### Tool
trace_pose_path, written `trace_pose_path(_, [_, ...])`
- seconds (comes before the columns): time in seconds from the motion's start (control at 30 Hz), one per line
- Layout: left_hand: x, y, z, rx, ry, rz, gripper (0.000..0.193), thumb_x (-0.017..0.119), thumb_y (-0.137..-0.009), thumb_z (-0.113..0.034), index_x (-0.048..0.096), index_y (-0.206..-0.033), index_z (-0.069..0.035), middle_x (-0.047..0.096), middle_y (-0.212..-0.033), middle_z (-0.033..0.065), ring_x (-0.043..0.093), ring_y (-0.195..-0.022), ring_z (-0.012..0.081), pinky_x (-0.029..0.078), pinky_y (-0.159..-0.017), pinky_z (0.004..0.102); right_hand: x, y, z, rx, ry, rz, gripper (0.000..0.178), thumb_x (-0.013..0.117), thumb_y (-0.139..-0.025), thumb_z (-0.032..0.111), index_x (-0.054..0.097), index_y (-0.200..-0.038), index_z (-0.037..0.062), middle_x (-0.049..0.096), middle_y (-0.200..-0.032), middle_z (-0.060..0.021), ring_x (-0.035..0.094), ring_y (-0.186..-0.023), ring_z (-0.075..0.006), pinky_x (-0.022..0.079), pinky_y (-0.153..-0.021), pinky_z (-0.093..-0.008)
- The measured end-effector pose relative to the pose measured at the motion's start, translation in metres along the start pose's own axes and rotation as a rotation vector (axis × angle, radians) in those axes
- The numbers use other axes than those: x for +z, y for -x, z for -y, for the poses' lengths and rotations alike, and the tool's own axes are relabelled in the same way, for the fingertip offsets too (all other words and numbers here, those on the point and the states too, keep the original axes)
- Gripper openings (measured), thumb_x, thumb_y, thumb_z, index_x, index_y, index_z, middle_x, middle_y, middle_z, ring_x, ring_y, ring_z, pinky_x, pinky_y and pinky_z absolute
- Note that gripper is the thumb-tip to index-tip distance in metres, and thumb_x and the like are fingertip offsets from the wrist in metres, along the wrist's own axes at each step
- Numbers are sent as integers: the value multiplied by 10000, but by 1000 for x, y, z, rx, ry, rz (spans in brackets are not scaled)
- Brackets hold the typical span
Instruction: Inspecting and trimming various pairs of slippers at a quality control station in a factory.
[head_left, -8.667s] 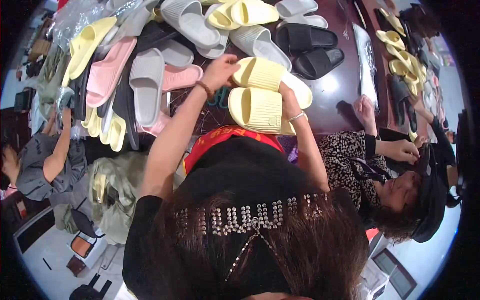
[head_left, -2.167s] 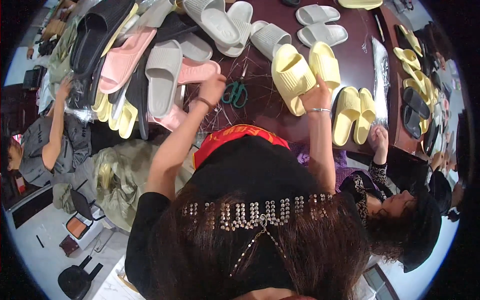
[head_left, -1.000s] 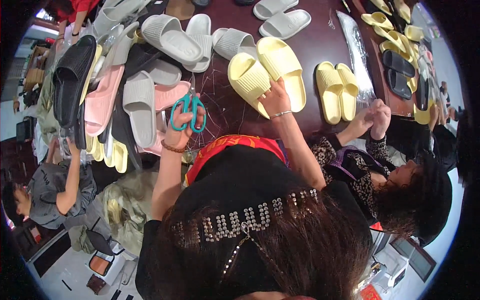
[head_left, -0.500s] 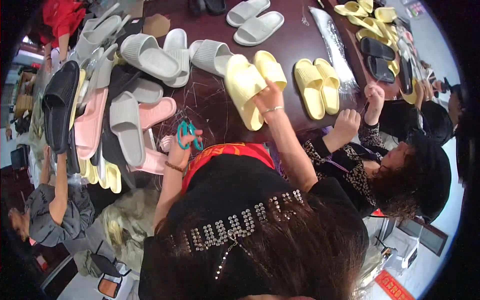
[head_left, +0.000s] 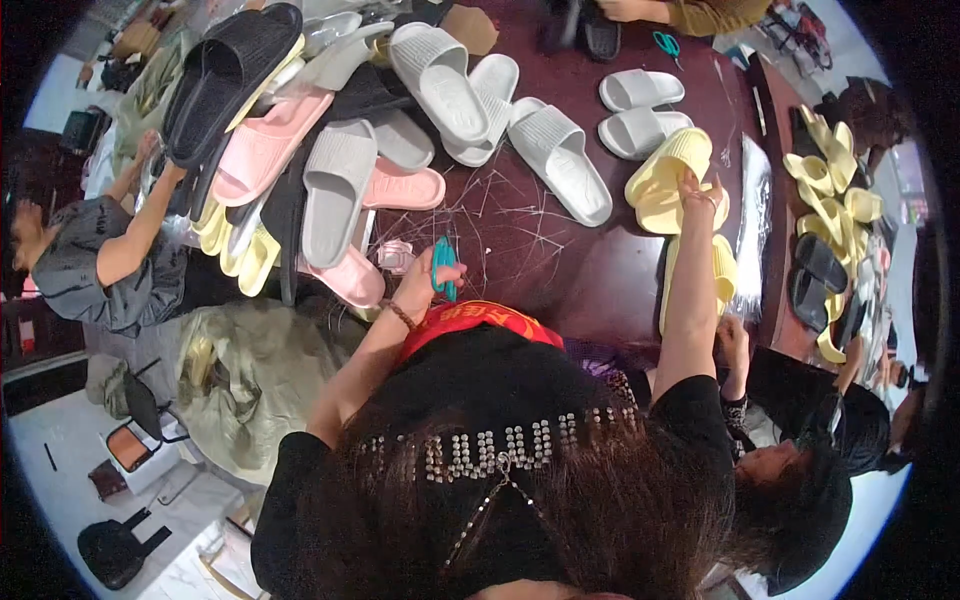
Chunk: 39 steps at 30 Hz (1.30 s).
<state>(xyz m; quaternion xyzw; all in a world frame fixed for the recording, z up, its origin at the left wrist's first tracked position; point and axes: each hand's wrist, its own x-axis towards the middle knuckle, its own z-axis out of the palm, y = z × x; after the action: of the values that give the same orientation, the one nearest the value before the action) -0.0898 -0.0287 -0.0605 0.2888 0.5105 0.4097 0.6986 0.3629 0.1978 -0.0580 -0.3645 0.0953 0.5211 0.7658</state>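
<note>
In my left hand (head_left: pixel 424 285) is a pair of teal-handled scissors (head_left: pixel 441 255), held close to the table's near edge. My right hand (head_left: pixel 704 196) reaches far out to the right, its fingers on a pair of yellow slide slippers (head_left: pixel 668 165). Another yellow pair (head_left: pixel 712 262) lies just nearer, partly covered by my right forearm. Beyond the held pair is a light grey pair (head_left: pixel 640 132), set side by side. A single grey-white slipper (head_left: pixel 565 160) lies left of it. Cut clear threads (head_left: pixel 515 215) are scattered over the dark red tabletop between my hands.
At the left rises a heap of grey, pink (head_left: pixel 272 150) and black slippers (head_left: pixel 228 80), with a person (head_left: pixel 110 260) beside it. Clear plastic bags (head_left: pixel 752 220) lie at right. Another person (head_left: pixel 790 460) sits near my right arm. Across the table, a sleeved arm (head_left: pixel 690 14) reaches near more teal scissors (head_left: pixel 667 43).
My right hand has carried the yellow pair rightward and farther out, beside the light grey pair. The scissors stay in my left hand. The view has shifted.
</note>
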Motion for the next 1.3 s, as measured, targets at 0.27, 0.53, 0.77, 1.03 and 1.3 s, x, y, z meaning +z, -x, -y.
trace_pose_path(0.27, [18,-38,21,282,-1254,-108,533,620,-696,-171,403,-1175,-78,582,-885,151,575,-743,297,468,-664,368,-23,-2,-119,357,699,632,222,531,-776,207,545,-954,75,543,-965,-75,503,-870,-189,405,-776,-357])
trace_pose_path(0.53, [22,-75,8,255,-1452,114,493,565,-738,-229,398,-1186,-107,545,-993,153,570,-782,307,458,-665,394,4,47,-225,-149,1617,457,411,564,-748,298,536,-1029,0,579,-982,-124,542,-895,-229,400,-789,-327])
trace_pose_path(0.77, [18,-142,-2,-235,248,-130,416,554,-790,-312,448,-1118,-79,553,-965,100,575,-745,242,463,-623,356,-18,119,-163,-58,1610,508,338,553,-791,215,537,-1029,-24,591,-919,-85,545,-823,-172,405,-771,-292])
trace_pose_path(1.03, [7,-179,20,-272,586,-248,422,565,-777,-331,458,-1067,-44,555,-887,103,553,-624,205,449,-531,332,-72,176,-127,277,1253,846,345,545,-793,183,506,-1075,-11,591,-929,-73,544,-840,-161,410,-773,-285])
trace_pose_path(1.3, [23,-191,5,-310,69,-358,299,590,-751,-298,486,-884,-51,555,-772,85,543,-564,174,428,-441,282,-85,171,-133,-27,1971,827,409,558,-674,115,453,-1063,42,579,-905,-216,560,-818,-359,432,-748,-374])
